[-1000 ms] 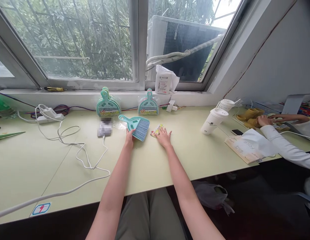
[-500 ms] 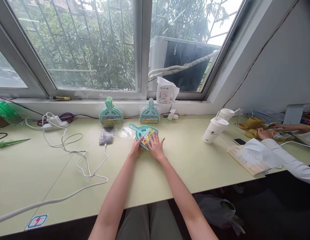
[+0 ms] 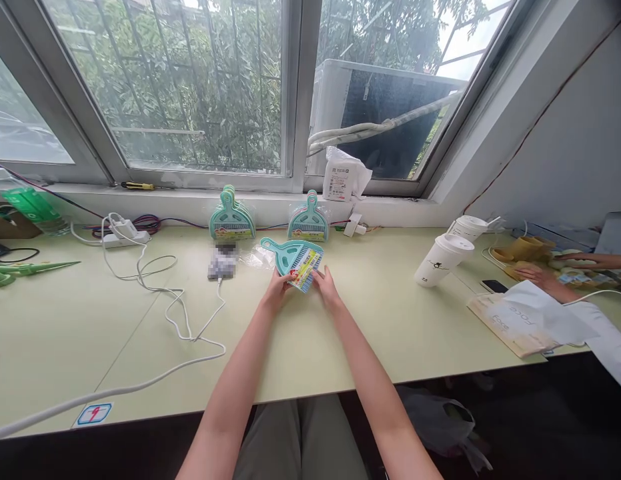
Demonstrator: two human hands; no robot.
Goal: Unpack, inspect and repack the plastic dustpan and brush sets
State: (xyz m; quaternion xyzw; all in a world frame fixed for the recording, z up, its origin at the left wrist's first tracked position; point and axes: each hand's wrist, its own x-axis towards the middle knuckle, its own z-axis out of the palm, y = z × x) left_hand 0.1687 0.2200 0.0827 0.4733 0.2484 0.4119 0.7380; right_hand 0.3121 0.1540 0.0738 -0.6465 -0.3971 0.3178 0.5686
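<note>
A turquoise mini dustpan and brush set (image 3: 288, 253) is tilted up in front of me, its handle toward the upper left and its yellow label and blue bristles facing me. My left hand (image 3: 275, 291) grips its lower left edge, thumb at the label. At its lower right side, my right hand (image 3: 328, 289) holds the bristle end, some fingers hidden behind it. Behind it, one stack of similar dustpan sets (image 3: 232, 219) leans against the sill wall, with another dustpan stack (image 3: 309, 219) to the right. Crumpled clear plastic wrap (image 3: 259, 257) lies left of the held set.
On the left are a blurred device (image 3: 223, 261) on a white cable (image 3: 190, 339), a power strip (image 3: 125, 239) and a green bottle (image 3: 37, 210). Rightward stand white paper cups (image 3: 443, 260), a tissue pack (image 3: 520, 320) and a phone (image 3: 493, 286). A co-worker's hand (image 3: 540, 281) is at far right.
My right hand has gone from lying spread on the label to gripping the right side. The dustpan set has tilted up, its label turning more toward me. The camera view has shifted slightly.
</note>
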